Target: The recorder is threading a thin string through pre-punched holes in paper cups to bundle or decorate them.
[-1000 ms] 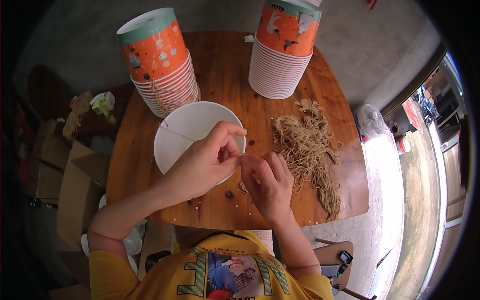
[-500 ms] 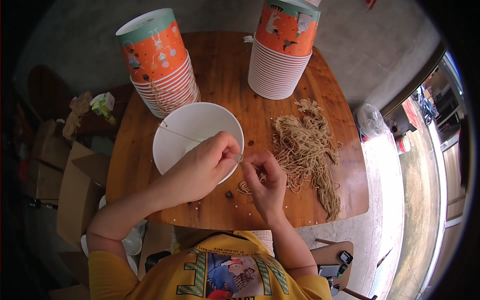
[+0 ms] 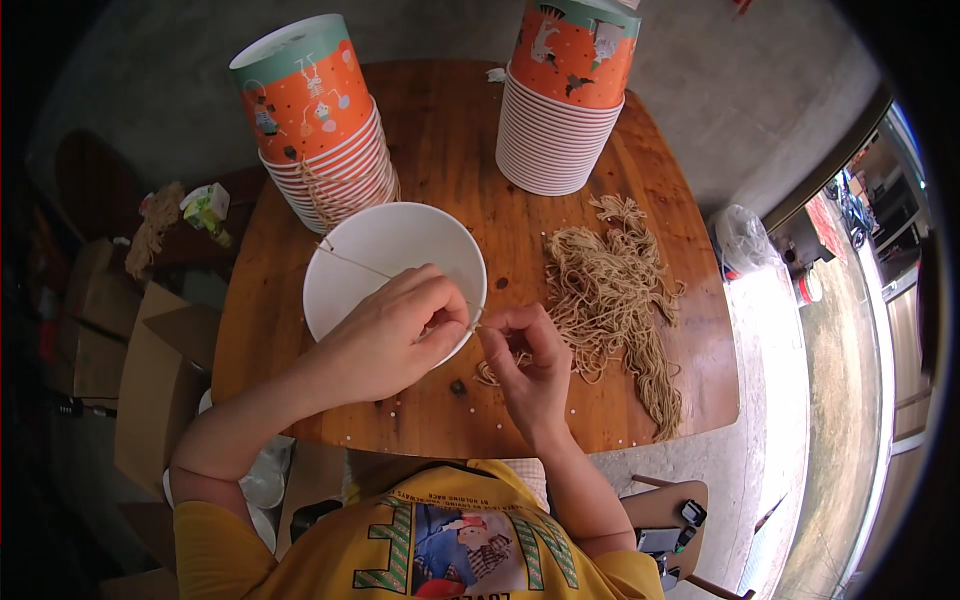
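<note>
A white paper bucket [image 3: 340,295] stands on the table, its mouth facing me. From the left side of its rim a thin tan cord [image 3: 358,264] crosses the mouth toward my hands. My left hand [image 3: 395,325] reaches over the bucket with its fingers closed on the cord near the right rim. Just right of that rim my right hand [image 3: 530,365] pinches the cord between thumb and forefinger. The fingertips of both hands are close together, and the cord's end between them is too small to make out.
A loose heap of tan cords [image 3: 610,290] lies right of my hands. Behind stand two stacks of orange-and-green paper buckets, the left stack [image 3: 310,110] with cords hanging on it and the right stack [image 3: 560,110]. A cardboard box [image 3: 160,390] is beside the wooden table [image 3: 450,130].
My left hand has turned slightly and its fingers have shifted a little away from my right fingertips. The right hand stays nearly in place.
</note>
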A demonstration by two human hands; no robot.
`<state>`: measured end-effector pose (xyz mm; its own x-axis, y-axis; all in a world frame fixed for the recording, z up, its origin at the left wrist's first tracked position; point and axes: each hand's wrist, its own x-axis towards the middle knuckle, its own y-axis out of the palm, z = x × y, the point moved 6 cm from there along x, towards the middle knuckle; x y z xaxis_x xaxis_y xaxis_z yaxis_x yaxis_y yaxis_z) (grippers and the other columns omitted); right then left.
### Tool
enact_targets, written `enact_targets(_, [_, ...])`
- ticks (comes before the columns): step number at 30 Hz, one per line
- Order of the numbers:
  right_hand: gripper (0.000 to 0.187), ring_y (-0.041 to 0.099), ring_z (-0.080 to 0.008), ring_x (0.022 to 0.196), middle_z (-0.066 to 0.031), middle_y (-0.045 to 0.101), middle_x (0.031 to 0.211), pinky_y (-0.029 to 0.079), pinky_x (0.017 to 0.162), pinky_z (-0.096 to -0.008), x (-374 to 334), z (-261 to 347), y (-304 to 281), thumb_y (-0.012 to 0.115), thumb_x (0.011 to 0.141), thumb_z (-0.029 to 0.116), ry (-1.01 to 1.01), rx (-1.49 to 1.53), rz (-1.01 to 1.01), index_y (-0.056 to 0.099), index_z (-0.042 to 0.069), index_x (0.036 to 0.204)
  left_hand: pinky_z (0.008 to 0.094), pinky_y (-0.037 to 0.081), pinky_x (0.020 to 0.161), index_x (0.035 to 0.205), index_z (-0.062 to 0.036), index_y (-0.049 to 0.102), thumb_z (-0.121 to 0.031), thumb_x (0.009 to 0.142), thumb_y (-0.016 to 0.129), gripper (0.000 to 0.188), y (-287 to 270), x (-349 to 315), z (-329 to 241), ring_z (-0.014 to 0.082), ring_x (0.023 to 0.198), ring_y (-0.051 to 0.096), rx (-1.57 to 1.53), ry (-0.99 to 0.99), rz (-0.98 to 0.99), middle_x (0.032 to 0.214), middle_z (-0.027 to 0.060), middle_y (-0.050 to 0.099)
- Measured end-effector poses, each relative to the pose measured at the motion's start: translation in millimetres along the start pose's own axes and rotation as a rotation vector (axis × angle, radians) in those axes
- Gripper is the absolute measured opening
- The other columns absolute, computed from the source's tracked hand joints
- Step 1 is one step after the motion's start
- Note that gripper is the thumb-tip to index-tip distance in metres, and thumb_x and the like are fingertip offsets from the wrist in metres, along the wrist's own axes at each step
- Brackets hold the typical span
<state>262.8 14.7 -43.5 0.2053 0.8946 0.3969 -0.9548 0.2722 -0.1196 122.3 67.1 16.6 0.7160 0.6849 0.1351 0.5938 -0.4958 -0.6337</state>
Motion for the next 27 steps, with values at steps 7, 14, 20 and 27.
enact_targets(7, [0.011, 0.059, -0.0105, 0.067, -0.0049, 0.059, 0.087, 0.049, 0.059, -0.0234, -8.6, 3.7, 1.2, 0.067, 0.084, -0.001, 0.037, -0.006, 0.000, 0.059, 0.001, 0.091, 0.0388, 0.045, 0.072, 0.089, -0.0033, 0.048, -0.004, 0.086, 0.058, 0.010, 4.5, -4.4, -6.7, 0.0287, 0.085, 0.052, 0.118, 0.102, -0.026, 0.088, 0.0098, 0.050])
enact_targets(14, [0.009, 0.053, -0.0096, 0.062, -0.0030, 0.054, 0.078, 0.044, 0.056, -0.0227, -19.6, -0.6, 7.5, 0.064, 0.083, -0.001, 0.082, 0.038, 0.006, 0.056, 0.002, 0.088, 0.0415, 0.043, 0.069, 0.088, -0.0035, 0.045, 0.004, 0.075, 0.059, 0.021, 5.3, -10.4, -26.4, 0.0320, 0.080, 0.049, 0.566, 0.386, -0.195, 0.086, 0.0127, 0.045])
enact_targets(20, [0.015, 0.050, -0.0148, 0.059, -0.0060, 0.051, 0.073, 0.043, 0.053, -0.0275, -16.3, 6.3, 15.5, 0.061, 0.075, -0.004, 0.071, -0.035, 0.056, 0.053, 0.004, 0.084, 0.0414, 0.044, 0.070, 0.087, -0.0027, 0.045, 0.003, 0.072, 0.059, 0.021, 1.6, -8.1, -28.3, 0.0319, 0.080, 0.048, 0.743, 0.453, -0.170, 0.086, 0.0143, 0.044])
enact_targets(27, [0.014, 0.050, -0.0176, 0.058, -0.0073, 0.051, 0.073, 0.043, 0.053, -0.0286, -14.8, 15.0, 28.0, 0.059, 0.076, -0.004, -0.001, -0.123, 0.129, 0.051, 0.005, 0.084, 0.0409, 0.045, 0.072, 0.088, -0.0024, 0.047, -0.002, 0.074, 0.061, 0.020, -4.7, -9.4, -23.2, 0.0324, 0.083, 0.048, 0.764, 0.429, -0.093, 0.089, 0.0149, 0.045])
